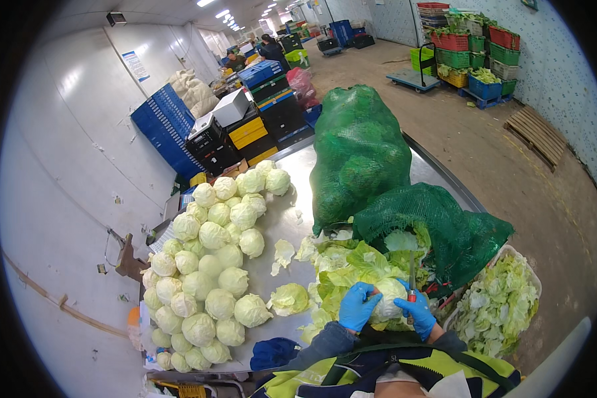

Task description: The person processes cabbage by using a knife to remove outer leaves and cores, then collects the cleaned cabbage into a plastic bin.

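Note:
My left hand (356,306), in a blue glove, grips the side of a pale cabbage head (389,293). In my right hand (419,312), also gloved in blue, is a knife (412,273) with a red-marked handle, its blade pointing away from me. Fingers of the right hand also rest against the cabbage. Loose green outer leaves (348,263) lie heaped under and beyond both hands. Past them, an opened green mesh sack (428,224) slumps over the table's right edge. Left of the leaves, a large pile of cabbage heads (214,268) covers the metal table (286,199).
A full green mesh sack (360,154) stands at the table's far end. Beside me on the right is a bin of trimmed leaves (500,303). A blue cloth (274,353) lies at the near edge. Stacked crates (278,107) stand behind the table; people work farther back.

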The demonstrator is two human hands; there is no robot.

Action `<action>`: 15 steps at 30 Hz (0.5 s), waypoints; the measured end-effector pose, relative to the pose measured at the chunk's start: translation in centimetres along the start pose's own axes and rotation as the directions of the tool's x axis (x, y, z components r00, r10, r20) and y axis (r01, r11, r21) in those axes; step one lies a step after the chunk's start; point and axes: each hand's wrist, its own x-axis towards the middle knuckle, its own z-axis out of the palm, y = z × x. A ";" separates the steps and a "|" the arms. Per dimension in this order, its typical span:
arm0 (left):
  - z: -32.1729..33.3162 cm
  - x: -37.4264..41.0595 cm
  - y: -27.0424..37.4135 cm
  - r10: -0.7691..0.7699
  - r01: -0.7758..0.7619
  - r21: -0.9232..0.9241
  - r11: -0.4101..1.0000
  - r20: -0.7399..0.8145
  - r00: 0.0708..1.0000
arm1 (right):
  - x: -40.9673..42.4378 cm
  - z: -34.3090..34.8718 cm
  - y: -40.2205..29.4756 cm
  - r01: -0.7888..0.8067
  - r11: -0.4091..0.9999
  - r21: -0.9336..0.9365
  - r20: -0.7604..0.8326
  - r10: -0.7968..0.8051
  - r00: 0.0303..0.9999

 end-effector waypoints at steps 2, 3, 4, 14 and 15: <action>0.0 0.0 0.1 -0.006 0.006 0.000 1.000 0.002 1.000 | 0.1 -0.2 0.2 0.000 1.000 0.004 0.000 0.000 1.000; -0.1 0.0 0.2 -0.010 0.010 0.001 1.000 0.002 1.000 | 0.1 -0.2 0.3 -0.003 1.000 0.005 0.000 0.003 1.000; 0.0 -0.1 0.0 -0.008 0.008 -0.005 1.000 -0.001 1.000 | 0.1 -0.2 0.3 -0.006 1.000 0.005 0.000 0.006 1.000; 0.2 0.0 -0.2 0.003 -0.002 -0.035 0.999 0.017 1.000 | 0.5 -0.6 0.9 -0.011 1.000 0.013 0.020 0.010 1.000; 0.2 0.0 -0.3 -0.018 0.019 -0.030 0.999 0.027 0.999 | 0.4 -0.6 0.9 -0.008 1.000 0.007 0.018 0.008 1.000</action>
